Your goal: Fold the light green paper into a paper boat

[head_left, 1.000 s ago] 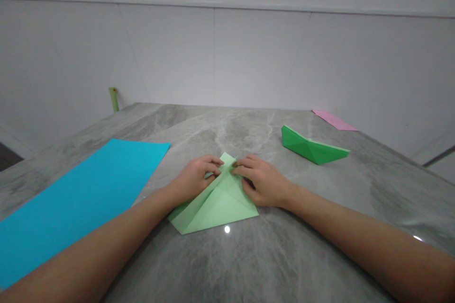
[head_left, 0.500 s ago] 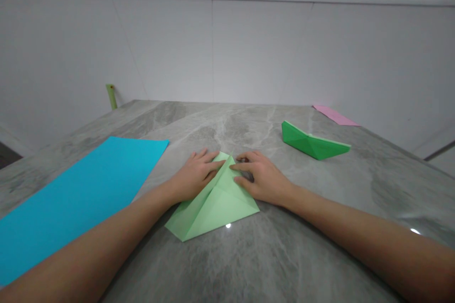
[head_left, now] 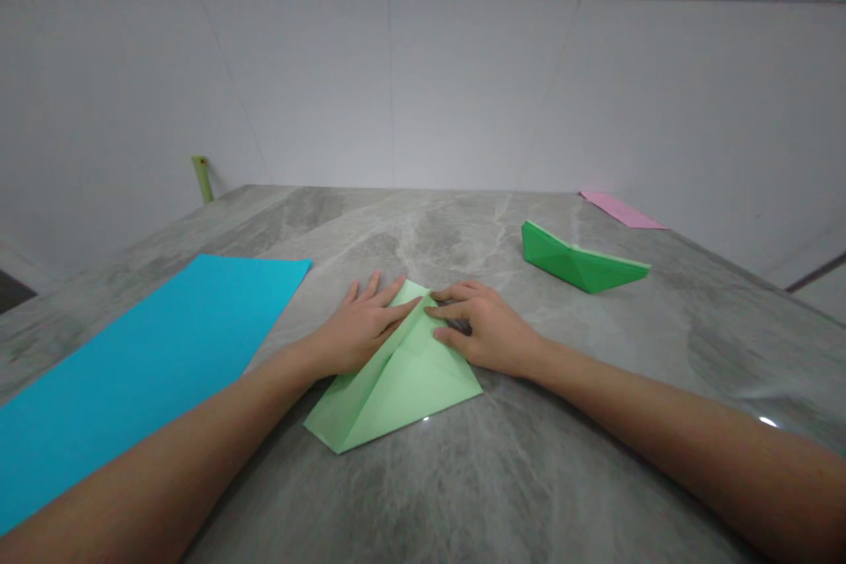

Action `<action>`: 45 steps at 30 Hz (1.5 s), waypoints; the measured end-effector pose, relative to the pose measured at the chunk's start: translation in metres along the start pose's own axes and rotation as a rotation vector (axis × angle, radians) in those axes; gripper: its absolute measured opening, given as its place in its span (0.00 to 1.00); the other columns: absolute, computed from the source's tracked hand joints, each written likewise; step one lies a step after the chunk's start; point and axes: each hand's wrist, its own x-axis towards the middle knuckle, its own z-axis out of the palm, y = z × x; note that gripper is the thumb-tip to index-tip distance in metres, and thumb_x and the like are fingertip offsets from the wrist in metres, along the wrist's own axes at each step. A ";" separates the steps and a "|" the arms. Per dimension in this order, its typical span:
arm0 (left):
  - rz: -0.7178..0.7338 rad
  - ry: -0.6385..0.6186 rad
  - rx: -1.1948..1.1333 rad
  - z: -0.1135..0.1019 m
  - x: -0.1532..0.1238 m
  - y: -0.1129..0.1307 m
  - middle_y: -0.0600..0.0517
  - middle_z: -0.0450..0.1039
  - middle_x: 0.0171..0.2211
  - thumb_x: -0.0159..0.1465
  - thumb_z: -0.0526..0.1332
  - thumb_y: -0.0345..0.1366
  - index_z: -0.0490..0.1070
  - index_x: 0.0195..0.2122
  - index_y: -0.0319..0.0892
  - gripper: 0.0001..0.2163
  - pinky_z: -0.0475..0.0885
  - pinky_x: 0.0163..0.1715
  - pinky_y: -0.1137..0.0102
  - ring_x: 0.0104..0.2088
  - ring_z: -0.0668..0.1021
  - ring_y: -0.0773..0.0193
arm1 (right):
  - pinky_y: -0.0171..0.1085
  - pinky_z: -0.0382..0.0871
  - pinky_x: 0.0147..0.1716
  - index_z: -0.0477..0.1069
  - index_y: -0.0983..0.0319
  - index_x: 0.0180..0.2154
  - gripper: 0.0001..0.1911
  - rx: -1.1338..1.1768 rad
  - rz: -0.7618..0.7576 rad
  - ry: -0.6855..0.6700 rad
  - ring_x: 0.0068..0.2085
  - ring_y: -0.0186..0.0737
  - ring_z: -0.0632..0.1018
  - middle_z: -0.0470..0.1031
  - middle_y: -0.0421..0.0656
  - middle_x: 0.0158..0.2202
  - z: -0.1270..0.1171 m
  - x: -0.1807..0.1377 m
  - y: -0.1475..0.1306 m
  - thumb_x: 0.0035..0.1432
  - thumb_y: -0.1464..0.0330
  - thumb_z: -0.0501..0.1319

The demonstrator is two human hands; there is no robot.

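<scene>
A light green sheet of paper (head_left: 410, 388), folded to a point at its far end, lies on the table in front of me. One flap along its middle stands slightly raised, with a crease running toward me. My left hand (head_left: 360, 326) rests flat on the left side with fingers spread, its index finger reaching the raised fold near the point. From the right, my right hand (head_left: 493, 326) grips the paper near the same point with bent fingers, the thumb lower on the sheet. Part of the paper's left edge is hidden under my left hand.
A large blue sheet (head_left: 172, 344) lies to the left, partly under my left forearm. At the right stands a folded green paper boat (head_left: 582, 267). Pink paper (head_left: 625, 210) lies at the far right edge of the grey marbled table (head_left: 423, 229). A white wall rises behind.
The fingers of my left hand have spread a little wider on the paper. My right hand stays almost still at the point. The view has shifted slightly.
</scene>
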 end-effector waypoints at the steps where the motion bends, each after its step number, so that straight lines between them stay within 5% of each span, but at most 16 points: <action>1: 0.002 0.010 -0.010 0.001 0.000 0.000 0.45 0.39 0.68 0.68 0.51 0.43 0.51 0.64 0.56 0.23 0.43 0.56 0.36 0.65 0.41 0.36 | 0.48 0.63 0.50 0.77 0.58 0.45 0.14 0.008 0.022 0.026 0.49 0.48 0.71 0.74 0.48 0.47 0.001 0.000 -0.001 0.55 0.65 0.63; 5: 0.015 0.085 -0.087 0.002 -0.002 0.001 0.48 0.39 0.68 0.69 0.50 0.40 0.58 0.61 0.58 0.19 0.41 0.56 0.35 0.66 0.40 0.39 | 0.46 0.67 0.43 0.76 0.61 0.43 0.17 0.036 0.135 0.165 0.42 0.47 0.71 0.72 0.46 0.36 0.002 0.000 -0.005 0.49 0.64 0.68; 8: 0.069 0.155 -0.156 0.004 -0.004 0.003 0.52 0.38 0.68 0.67 0.53 0.39 0.68 0.54 0.58 0.15 0.40 0.56 0.36 0.66 0.41 0.41 | 0.51 0.64 0.49 0.67 0.61 0.53 0.29 0.001 0.029 0.256 0.51 0.51 0.67 0.69 0.51 0.49 0.000 -0.001 -0.006 0.48 0.67 0.68; 10: 0.118 0.187 -0.214 0.004 -0.005 0.004 0.54 0.41 0.68 0.66 0.56 0.40 0.72 0.51 0.57 0.14 0.40 0.58 0.38 0.66 0.43 0.43 | 0.53 0.58 0.53 0.68 0.58 0.51 0.25 -0.036 -0.088 0.225 0.58 0.53 0.62 0.64 0.50 0.56 0.000 -0.001 -0.004 0.50 0.68 0.66; 13: 0.100 0.305 -0.345 -0.005 -0.006 0.005 0.51 0.63 0.60 0.66 0.54 0.41 0.76 0.45 0.49 0.13 0.48 0.61 0.47 0.62 0.60 0.49 | 0.55 0.49 0.57 0.74 0.58 0.36 0.05 -0.101 -0.159 0.140 0.55 0.49 0.67 0.73 0.45 0.48 -0.003 -0.001 0.001 0.57 0.68 0.61; 16: -0.058 0.451 -0.513 -0.020 -0.010 0.003 0.50 0.79 0.39 0.69 0.45 0.44 0.79 0.38 0.41 0.22 0.66 0.52 0.58 0.43 0.78 0.56 | 0.56 0.44 0.58 0.72 0.61 0.31 0.04 -0.201 -0.092 0.127 0.43 0.45 0.74 0.77 0.44 0.34 -0.007 0.000 0.002 0.57 0.72 0.59; 19: -0.004 0.373 -0.407 -0.027 -0.014 0.002 0.50 0.79 0.39 0.66 0.50 0.47 0.76 0.44 0.41 0.20 0.70 0.44 0.65 0.40 0.79 0.57 | 0.53 0.50 0.56 0.71 0.62 0.28 0.03 -0.301 -0.018 0.091 0.36 0.44 0.75 0.76 0.44 0.29 -0.012 0.000 0.000 0.53 0.73 0.59; 21: 0.005 0.333 -0.152 -0.025 -0.015 0.002 0.48 0.78 0.42 0.59 0.62 0.46 0.74 0.48 0.42 0.19 0.68 0.47 0.62 0.43 0.77 0.54 | 0.50 0.54 0.54 0.71 0.63 0.29 0.03 -0.332 -0.002 0.069 0.35 0.43 0.74 0.75 0.45 0.29 -0.013 0.000 -0.003 0.52 0.74 0.58; 24: 0.018 0.278 0.043 -0.016 -0.013 0.002 0.47 0.77 0.41 0.59 0.62 0.38 0.75 0.44 0.44 0.12 0.62 0.53 0.56 0.43 0.77 0.53 | 0.46 0.59 0.49 0.73 0.63 0.35 0.06 -0.312 -0.037 0.054 0.37 0.44 0.74 0.75 0.46 0.32 -0.010 -0.001 -0.007 0.55 0.72 0.58; 29: -0.021 0.286 0.029 -0.009 -0.007 0.000 0.50 0.76 0.40 0.61 0.59 0.34 0.75 0.41 0.47 0.09 0.40 0.59 0.42 0.44 0.76 0.54 | 0.43 0.60 0.45 0.74 0.62 0.39 0.08 -0.251 -0.089 0.060 0.39 0.43 0.73 0.75 0.45 0.33 -0.003 0.003 -0.010 0.60 0.69 0.57; 33: -0.054 0.274 0.026 -0.010 -0.006 0.001 0.49 0.76 0.39 0.61 0.59 0.33 0.77 0.39 0.47 0.08 0.35 0.58 0.41 0.43 0.76 0.54 | 0.41 0.60 0.42 0.75 0.62 0.33 0.08 -0.289 -0.085 0.063 0.35 0.40 0.73 0.74 0.44 0.30 -0.001 0.006 -0.009 0.61 0.71 0.57; 40: -0.133 0.310 -0.009 -0.010 -0.006 -0.004 0.51 0.75 0.33 0.59 0.62 0.36 0.77 0.30 0.46 0.04 0.44 0.55 0.38 0.39 0.76 0.52 | 0.41 0.61 0.36 0.72 0.63 0.25 0.09 -0.448 0.021 0.111 0.33 0.42 0.73 0.74 0.45 0.28 -0.003 0.003 -0.006 0.57 0.74 0.59; 45: -0.141 0.279 -0.075 -0.009 -0.004 0.000 0.51 0.75 0.33 0.59 0.61 0.34 0.77 0.28 0.45 0.05 0.48 0.55 0.40 0.39 0.76 0.53 | 0.42 0.61 0.38 0.74 0.63 0.30 0.06 -0.368 0.026 0.110 0.36 0.44 0.73 0.74 0.45 0.30 -0.005 0.002 -0.010 0.58 0.70 0.59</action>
